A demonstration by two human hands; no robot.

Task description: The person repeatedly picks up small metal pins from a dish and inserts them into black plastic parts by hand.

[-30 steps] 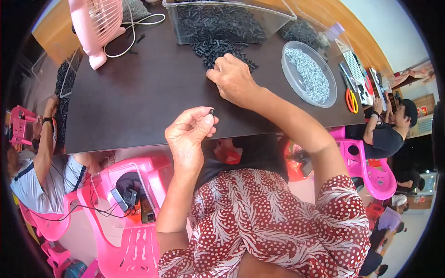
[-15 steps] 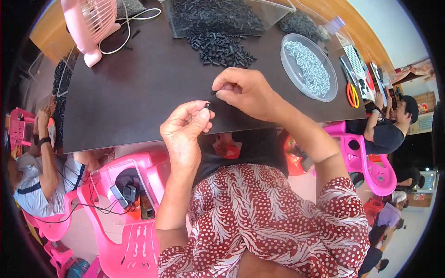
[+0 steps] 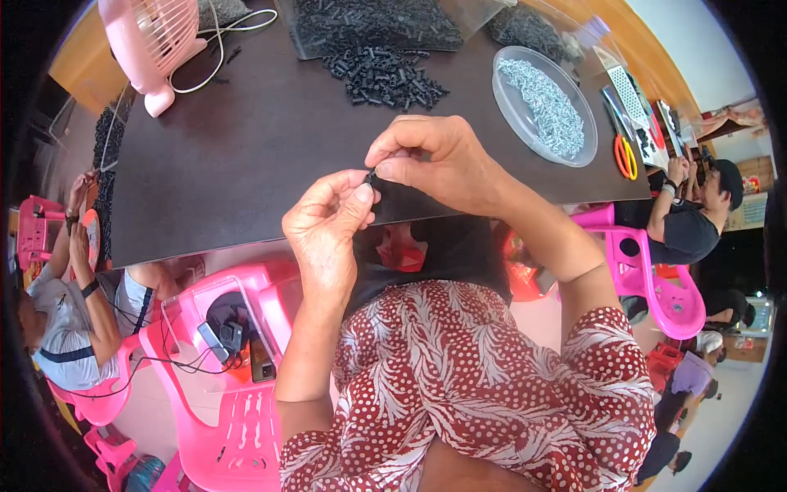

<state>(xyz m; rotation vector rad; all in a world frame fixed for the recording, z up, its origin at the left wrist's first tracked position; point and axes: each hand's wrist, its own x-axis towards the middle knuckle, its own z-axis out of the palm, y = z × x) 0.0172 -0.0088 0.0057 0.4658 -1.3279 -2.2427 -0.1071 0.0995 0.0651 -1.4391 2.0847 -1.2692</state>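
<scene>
Close to the table's near edge, my left hand (image 3: pixel 328 225) pinches a small black plastic part (image 3: pixel 371 178) between thumb and fingertips. My right hand (image 3: pixel 438 160) comes in from the right, its thumb and index finger pinched right at the top of that part. The fingertips of both hands nearly meet there. Whatever small piece the right fingers grip is mostly hidden. Beyond the hands lies a heap of loose black plastic parts (image 3: pixel 384 78). To the right, small silvery metal pieces (image 3: pixel 545 107) lie in a round clear tray (image 3: pixel 510 123).
A clear bin (image 3: pixel 307 37) full of black parts stands behind the heap. At the far left is a pink fan (image 3: pixel 152 49) with a white cable. Orange-handled scissors (image 3: pixel 625 157) lie near the right edge. Pink chairs (image 3: pixel 238 435) and other people flank the dark table (image 3: pixel 205 180).
My right hand has moved left and slightly down, bringing its fingertips to the part in my left hand. The left hand has stayed almost in place.
</scene>
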